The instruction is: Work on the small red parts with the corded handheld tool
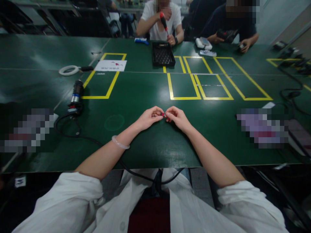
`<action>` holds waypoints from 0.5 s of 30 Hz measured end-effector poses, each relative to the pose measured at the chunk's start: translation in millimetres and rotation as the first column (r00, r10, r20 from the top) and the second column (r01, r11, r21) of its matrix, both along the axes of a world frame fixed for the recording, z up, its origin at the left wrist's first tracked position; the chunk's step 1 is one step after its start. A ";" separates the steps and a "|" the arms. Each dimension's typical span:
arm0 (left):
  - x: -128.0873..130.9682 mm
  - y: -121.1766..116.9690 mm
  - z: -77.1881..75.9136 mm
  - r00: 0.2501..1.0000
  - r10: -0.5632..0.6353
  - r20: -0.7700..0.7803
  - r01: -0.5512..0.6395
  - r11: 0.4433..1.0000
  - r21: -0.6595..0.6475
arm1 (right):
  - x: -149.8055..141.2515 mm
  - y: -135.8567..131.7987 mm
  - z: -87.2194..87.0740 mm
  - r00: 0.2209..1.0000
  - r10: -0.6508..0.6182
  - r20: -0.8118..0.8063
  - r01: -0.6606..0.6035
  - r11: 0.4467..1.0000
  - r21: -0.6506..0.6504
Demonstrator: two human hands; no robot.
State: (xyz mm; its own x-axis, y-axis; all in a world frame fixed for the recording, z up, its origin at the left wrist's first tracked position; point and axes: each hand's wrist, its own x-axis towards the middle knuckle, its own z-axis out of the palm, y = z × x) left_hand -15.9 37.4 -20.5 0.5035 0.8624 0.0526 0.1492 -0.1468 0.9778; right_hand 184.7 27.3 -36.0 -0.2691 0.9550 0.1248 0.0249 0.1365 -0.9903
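Observation:
Over the green table (pixel 145 145), my two hands meet in front of me around a small part with red and metallic spots (pixel 163 115). It is too small to name. My left hand (pixel 152 117) pinches it from the left between thumb and fingers; a pale bangle circles that wrist. From the other side, my right hand (pixel 177 118) closes thumb and fingertips on its right end. The fingers cover most of the part.
Yellow tape outlines (pixel 186 98) mark the tabletop. A black tray (pixel 163 55) sits across from me, where a person holds a red-handled screwdriver (pixel 164 21). At left lie a corded cylindrical tool (pixel 77 94), a white ring (pixel 69 70) and a printed sheet (pixel 111 65).

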 end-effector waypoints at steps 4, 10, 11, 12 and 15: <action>0.3 0.3 0.6 1.000 -0.001 0.004 0.001 1.000 -0.021 | -0.8 -1.6 2.7 1.000 0.013 -0.008 -0.013 1.000 -0.017; -0.5 2.4 -0.5 0.999 -0.030 0.046 0.032 0.998 -0.057 | -1.2 -1.3 0.9 0.999 0.026 -0.036 -0.028 0.999 -0.042; -0.5 2.8 -1.1 0.999 -0.027 0.047 0.030 0.998 -0.059 | -1.0 -1.1 0.5 0.999 0.025 -0.032 -0.027 0.999 -0.040; -0.5 3.2 -1.6 0.999 -0.024 0.047 0.027 0.998 -0.059 | -0.9 -0.9 0.3 0.999 0.026 -0.027 -0.027 0.999 -0.036; -0.6 3.8 -2.5 0.999 -0.009 0.045 0.011 0.999 -0.043 | -0.7 -0.9 0.6 0.999 0.036 -0.010 -0.036 0.999 -0.017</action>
